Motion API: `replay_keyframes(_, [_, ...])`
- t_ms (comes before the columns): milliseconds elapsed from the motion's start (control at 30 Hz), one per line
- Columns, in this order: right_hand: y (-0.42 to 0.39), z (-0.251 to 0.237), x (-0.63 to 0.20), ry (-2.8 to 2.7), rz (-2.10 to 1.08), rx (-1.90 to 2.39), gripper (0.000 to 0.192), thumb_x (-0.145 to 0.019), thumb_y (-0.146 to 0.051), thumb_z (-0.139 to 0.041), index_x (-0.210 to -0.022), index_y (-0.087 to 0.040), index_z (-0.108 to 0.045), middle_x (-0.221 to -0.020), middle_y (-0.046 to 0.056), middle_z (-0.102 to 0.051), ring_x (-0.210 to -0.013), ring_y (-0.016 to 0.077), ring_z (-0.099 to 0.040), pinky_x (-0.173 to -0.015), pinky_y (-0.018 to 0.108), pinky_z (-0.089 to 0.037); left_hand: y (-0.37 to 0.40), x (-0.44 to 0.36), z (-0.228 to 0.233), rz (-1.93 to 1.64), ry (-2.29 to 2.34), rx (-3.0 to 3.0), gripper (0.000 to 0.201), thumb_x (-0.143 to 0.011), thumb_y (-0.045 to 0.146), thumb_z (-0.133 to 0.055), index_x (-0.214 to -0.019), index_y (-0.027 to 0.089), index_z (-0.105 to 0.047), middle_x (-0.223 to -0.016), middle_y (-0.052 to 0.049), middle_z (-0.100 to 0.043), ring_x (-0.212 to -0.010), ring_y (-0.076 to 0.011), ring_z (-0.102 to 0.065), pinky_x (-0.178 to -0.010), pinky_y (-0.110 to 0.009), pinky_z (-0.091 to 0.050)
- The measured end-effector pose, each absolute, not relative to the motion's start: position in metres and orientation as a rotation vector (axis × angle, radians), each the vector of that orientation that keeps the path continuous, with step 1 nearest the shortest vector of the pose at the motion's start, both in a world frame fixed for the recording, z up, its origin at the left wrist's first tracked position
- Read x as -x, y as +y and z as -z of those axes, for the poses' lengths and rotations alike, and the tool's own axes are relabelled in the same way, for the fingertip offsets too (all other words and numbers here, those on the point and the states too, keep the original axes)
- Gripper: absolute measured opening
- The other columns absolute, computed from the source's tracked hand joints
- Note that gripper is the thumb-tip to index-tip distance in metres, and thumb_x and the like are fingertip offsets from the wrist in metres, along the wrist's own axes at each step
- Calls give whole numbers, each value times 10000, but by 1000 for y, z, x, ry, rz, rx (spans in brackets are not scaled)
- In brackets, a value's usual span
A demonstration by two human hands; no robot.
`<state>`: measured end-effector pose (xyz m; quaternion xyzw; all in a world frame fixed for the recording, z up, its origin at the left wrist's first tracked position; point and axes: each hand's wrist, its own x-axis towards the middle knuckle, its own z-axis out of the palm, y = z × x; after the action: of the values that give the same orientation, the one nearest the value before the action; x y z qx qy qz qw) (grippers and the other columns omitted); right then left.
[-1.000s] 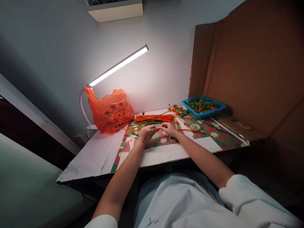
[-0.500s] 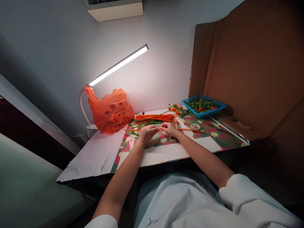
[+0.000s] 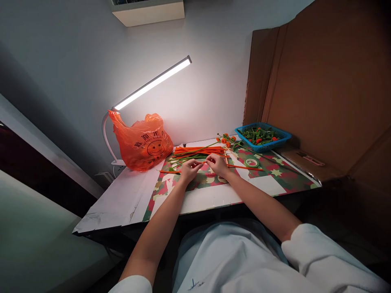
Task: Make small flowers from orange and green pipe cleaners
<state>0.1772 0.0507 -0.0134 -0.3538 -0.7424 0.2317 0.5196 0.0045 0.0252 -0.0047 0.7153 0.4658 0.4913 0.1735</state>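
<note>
We sit at a white table [image 3: 122, 199] spread with a red-and-green patterned sheet [image 3: 275, 173]. On it lie an orange plastic bag [image 3: 142, 142], a bundle of orange and green pipe cleaners [image 3: 200, 152], a roll of green tape [image 3: 252, 162] and a blue basket [image 3: 263, 137]; a lamp base [image 3: 117, 163] stands just beside the bag.

Pretty cramped setup: a white table [image 3: 122, 199] shoved against a plain grey wall [image 3: 76, 61]. A lit LED bar lamp [image 3: 152, 83] leans over the table's back edge, cardboard panels [image 3: 320, 81] stand at its right, and a shelf [image 3: 148, 12] hangs above.
</note>
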Motion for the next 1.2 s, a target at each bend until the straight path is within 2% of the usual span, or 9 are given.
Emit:
replay_keyframes(133, [47,10,-178,-1877,-358,780,142,-826,-250,-529,-722,-179,-595,-747,42,-610,-684,153,-525,-667,284,-389,24,-4,3,-1295,1231,-1760,328,-680,477,-709,-694,154,-656,-629,-15,-634,-528,-108,-510,-502,-227,-406])
replay_keyframes(233, [48,10,-180,-1878,-400,779,145,-816,-270,-544,-725,-176,-606,-739,34,-615,-678,146,-526,-654,276,-384,23,-4,3,-1296,1239,-1786,316,-670,462,-715,-690,151,-660,-622,-17,-634,-528,-109,-513,-497,-223,-396])
replay_keyframes(500, [56,6,-184,-1619,-1125,818,323,-704,-482,-604,-661,-162,-629,-621,-1,-553,-599,119,-465,-575,258,-347,21,-3,2,-1442,1309,-2270,132,-786,293,-634,-729,184,-683,-674,-11,-660,-572,-106,-526,-545,-221,-398])
replay_keyframes(767, [48,-8,-193,-1511,-1532,791,309,-568,-416,-748,-672,-145,-641,-539,-36,-493,-494,66,-347,-479,240,-232,19,-1,0,-1522,1274,-2737,132,-859,245,-585,-780,206,-684,-773,-25,-688,-697,-132,-609,-649,-249,-454])
replay_keyframes(867, [45,-12,-196,-1526,-1599,827,316,-559,-406,-769,-685,-146,-644,-524,-44,-480,-478,62,-336,-462,238,-209,21,0,-1,-1508,1283,-2872,144,-873,256,-577,-791,209,-687,-790,-26,-690,-707,-135,-608,-643,-251,-452])
replay_keyframes(1033, [45,-14,-199,-1651,-1643,844,355,-563,-444,-779,-693,-134,-665,-608,-6,-560,-497,62,-360,-463,237,-240,22,3,-2,-1476,1238,-3014,163,-892,268,-565,-800,211,-686,-789,-24,-684,-706,-136,-591,-637,-253,-443])
replay_keyframes(1200, [45,-12,-202,-1819,-1511,845,368,-607,-471,-747,-722,-127,-691,-620,-3,-559,-531,75,-380,-500,239,-291,23,5,-2,-1369,1240,-3080,192,-911,271,-539,-807,216,-691,-798,-23,-684,-706,-138,-573,-648,-260,-427])
